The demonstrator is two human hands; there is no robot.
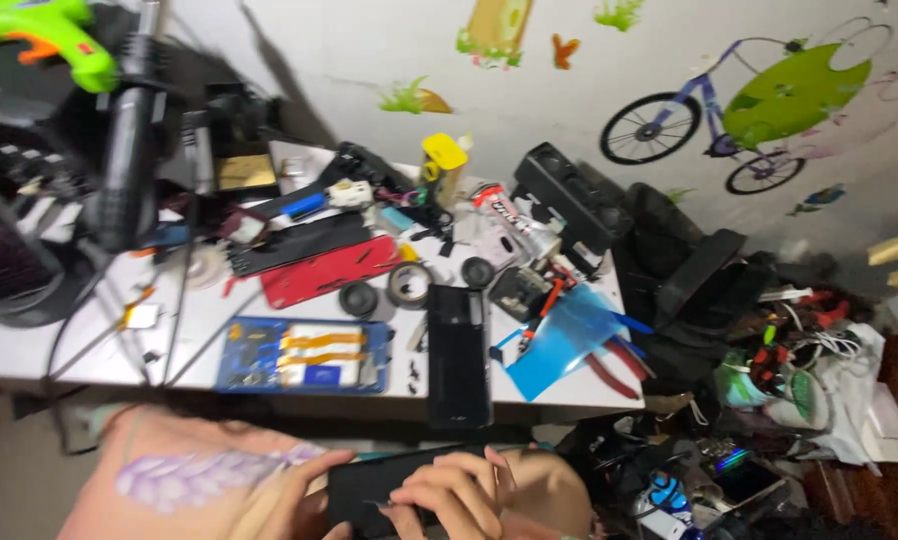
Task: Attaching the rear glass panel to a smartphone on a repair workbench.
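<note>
White worktable (29, 350) up top, cluttered: opened blue phone (304, 355) w/ orange flex cables, black phone panel (458, 355) beside it. Below table edge, both hands on a black phone (369, 490), long axis running left-right. Left hand (294, 490) clasps its left end; right hand (459, 495) fingers curled closed over right end, nearer cam.

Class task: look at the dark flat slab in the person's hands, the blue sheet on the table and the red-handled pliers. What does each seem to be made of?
Dark flat slab: probably glass or glossy plastic, smooth and black, though blurred. Blue sheet: thin plastic film, apparently translucent, with a slight sheen. Red-handled pliers: handles look coated in red plastic or rubber; the jaws are hidden under the sheet. Both the left hand and the right hand grip the slab.
</note>
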